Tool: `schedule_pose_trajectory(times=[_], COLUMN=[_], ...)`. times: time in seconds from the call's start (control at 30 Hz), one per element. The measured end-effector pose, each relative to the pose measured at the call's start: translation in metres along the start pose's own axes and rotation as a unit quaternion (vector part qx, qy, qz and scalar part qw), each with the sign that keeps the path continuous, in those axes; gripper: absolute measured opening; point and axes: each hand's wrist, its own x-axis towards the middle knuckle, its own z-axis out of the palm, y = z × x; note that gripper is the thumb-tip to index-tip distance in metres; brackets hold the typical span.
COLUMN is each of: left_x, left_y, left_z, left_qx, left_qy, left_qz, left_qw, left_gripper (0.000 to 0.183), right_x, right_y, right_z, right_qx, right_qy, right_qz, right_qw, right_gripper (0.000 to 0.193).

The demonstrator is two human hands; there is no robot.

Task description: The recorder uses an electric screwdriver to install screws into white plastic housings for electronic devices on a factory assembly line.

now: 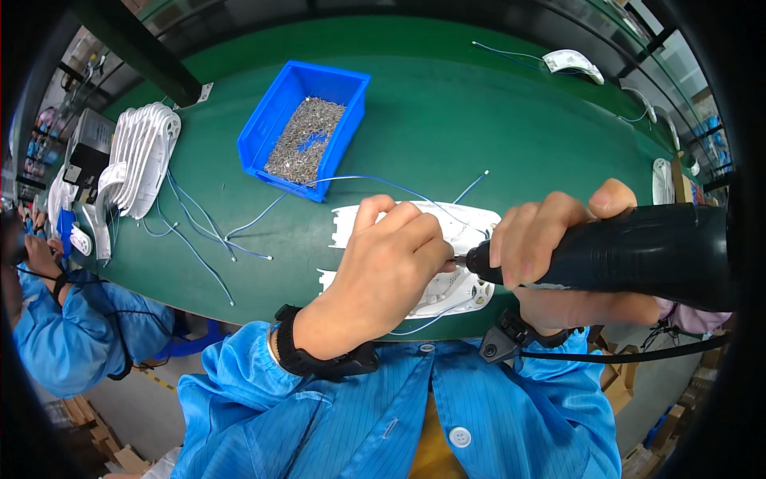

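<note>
My right hand (550, 239) is wrapped round a black electric screwdriver (638, 251), which lies level with its tip pointing left. That tip meets the fingers of my left hand (391, 263), which are pinched together at the bit; whatever they hold is too small and covered to name. Under both hands lies a white plastic shell (459, 302) near the front edge of the table, and a second white shell (471, 219) sits just beyond it. My hands hide the middle of both. A thin blue-and-white wire (351, 177) runs from the far shell toward the left.
A blue bin (259, 128) of small screws (299, 156) stands on the green table (431, 128). Stacked white shells (148, 156) with wires stand at left, near a dark post (148, 52). Another white piece (573, 62) lies far right. A co-worker's blue sleeve (72, 339) is at left.
</note>
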Motion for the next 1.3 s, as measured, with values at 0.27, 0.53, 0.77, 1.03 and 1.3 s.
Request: schedule_pose_trajectory(times=[0.27, 0.53, 0.77, 1.03, 1.3], left_x=[0.002, 0.000, 0.012, 0.012, 0.012], left_y=[0.004, 0.013, 0.004, -0.019, -0.015], left_z=[0.008, 0.020, 0.003, 0.003, 0.007], left_qx=[0.012, 0.030, 0.061, 0.083, 0.088], left_qy=[-0.014, 0.010, 0.025, -0.031, -0.038], left_qz=[0.012, 0.015, -0.032, -0.038, -0.077], left_qw=[1.000, 0.999, 0.997, 0.995, 0.992], left_gripper=[0.019, 0.024, 0.018, 0.013, 0.014], right_x=[-0.008, -0.008, -0.018, -0.027, -0.029], right_y=[-0.010, -0.013, -0.012, 0.003, 0.009], right_z=[0.000, -0.004, -0.019, -0.024, -0.029], right_qx=[-0.009, -0.012, -0.054, -0.044, -0.031], right_qy=[0.027, 0.030, 0.060, 0.143, 0.126], right_qz=[-0.008, 0.016, -0.032, -0.061, -0.059], right_qw=[1.000, 0.999, 0.996, 0.987, 0.990], right_gripper=[0.080, 0.081, 0.086, 0.091, 0.091])
